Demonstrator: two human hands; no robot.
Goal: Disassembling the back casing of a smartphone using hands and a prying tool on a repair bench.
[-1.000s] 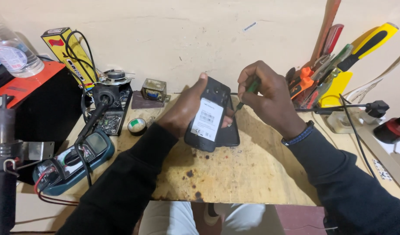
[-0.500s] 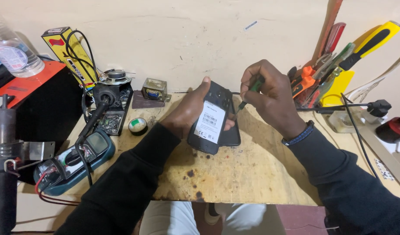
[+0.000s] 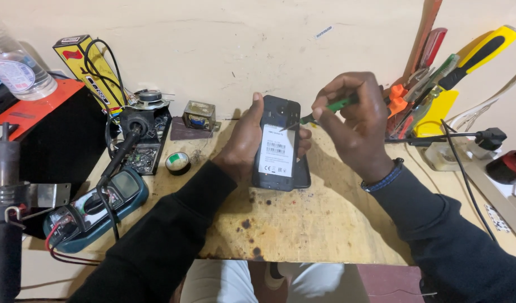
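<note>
Above the wooden counter (image 3: 325, 224), left hand (image 3: 244, 143) grips a dark phone (image 3: 277, 143), back cover seemingly not yet off, while right hand (image 3: 353, 126) pinches a green screwdriver (image 3: 317, 115) at its top.

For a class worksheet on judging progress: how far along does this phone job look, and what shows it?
Early, by the look of it. Done: nothing visible, since the phone's back cover, white sticker included, looks still in place. In hand: the left hand props the phone up on the wooden bench while the right hand puts a green-handled tool's tip to its upper back. Left: opening the phone.
</note>
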